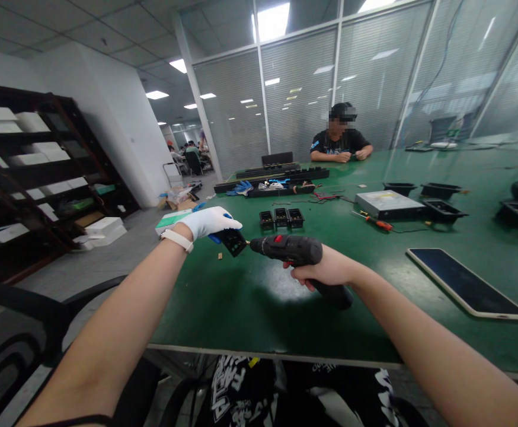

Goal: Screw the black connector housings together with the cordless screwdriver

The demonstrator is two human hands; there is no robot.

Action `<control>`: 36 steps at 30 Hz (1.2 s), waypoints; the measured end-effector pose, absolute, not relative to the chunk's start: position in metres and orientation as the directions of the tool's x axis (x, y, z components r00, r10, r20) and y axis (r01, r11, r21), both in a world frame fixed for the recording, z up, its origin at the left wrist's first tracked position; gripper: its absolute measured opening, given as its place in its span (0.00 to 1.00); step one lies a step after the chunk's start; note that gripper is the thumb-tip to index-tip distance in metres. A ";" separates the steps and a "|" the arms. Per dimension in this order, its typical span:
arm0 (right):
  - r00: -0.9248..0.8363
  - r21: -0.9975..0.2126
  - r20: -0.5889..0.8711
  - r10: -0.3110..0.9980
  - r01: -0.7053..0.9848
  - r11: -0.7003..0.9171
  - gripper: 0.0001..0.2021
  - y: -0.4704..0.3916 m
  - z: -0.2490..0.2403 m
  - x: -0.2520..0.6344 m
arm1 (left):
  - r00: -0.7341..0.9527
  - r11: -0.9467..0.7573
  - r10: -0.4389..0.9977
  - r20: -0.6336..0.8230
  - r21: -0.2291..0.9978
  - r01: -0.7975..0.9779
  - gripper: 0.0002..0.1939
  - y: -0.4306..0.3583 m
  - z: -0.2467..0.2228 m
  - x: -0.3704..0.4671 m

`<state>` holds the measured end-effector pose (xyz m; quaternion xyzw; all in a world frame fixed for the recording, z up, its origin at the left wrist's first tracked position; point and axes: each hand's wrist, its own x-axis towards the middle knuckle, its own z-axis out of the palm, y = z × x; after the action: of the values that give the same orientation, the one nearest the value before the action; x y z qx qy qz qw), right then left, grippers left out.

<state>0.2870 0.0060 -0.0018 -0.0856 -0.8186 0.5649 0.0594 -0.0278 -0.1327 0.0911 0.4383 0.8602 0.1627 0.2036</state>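
My left hand (210,223), in a white and blue glove, grips a black plastic part (233,243) above the green table (241,308). My bare right hand (323,268) is wrapped round the handle of a black power drill (288,249) with a red switch. The drill points left, its bit tip at or very near the right edge of the black part; whether they touch is hard to tell. Below the part lies a small tan piece (220,256). Three small black trays (281,218) holding tiny pieces stand side by side just beyond the drill.
A phone (467,282) lies at the right. Behind it are a red screwdriver (377,222), a silver box (387,204) and several black trays (443,209). Long black bars (285,173) lie farther back. A person (341,139) sits across the table. A green-white box (168,220) is behind my left wrist.
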 end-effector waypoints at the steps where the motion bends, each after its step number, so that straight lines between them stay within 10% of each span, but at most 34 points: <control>1: -0.979 -0.936 0.009 0.202 0.063 0.347 0.14 0.007 -0.003 0.287 | -0.541 0.566 0.817 -0.200 0.456 0.686 0.22 -0.133 0.091 -0.028; 36: -0.973 -0.940 0.015 0.229 0.064 0.335 0.12 0.003 -0.001 0.289 | -0.512 0.520 0.854 -0.094 0.194 0.832 0.19 -0.136 0.099 -0.004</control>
<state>0.2895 0.0027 -0.0010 -0.0900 -0.8138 0.5695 0.0724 -0.0044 -0.1362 0.0986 0.4858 0.8673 0.0619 0.0891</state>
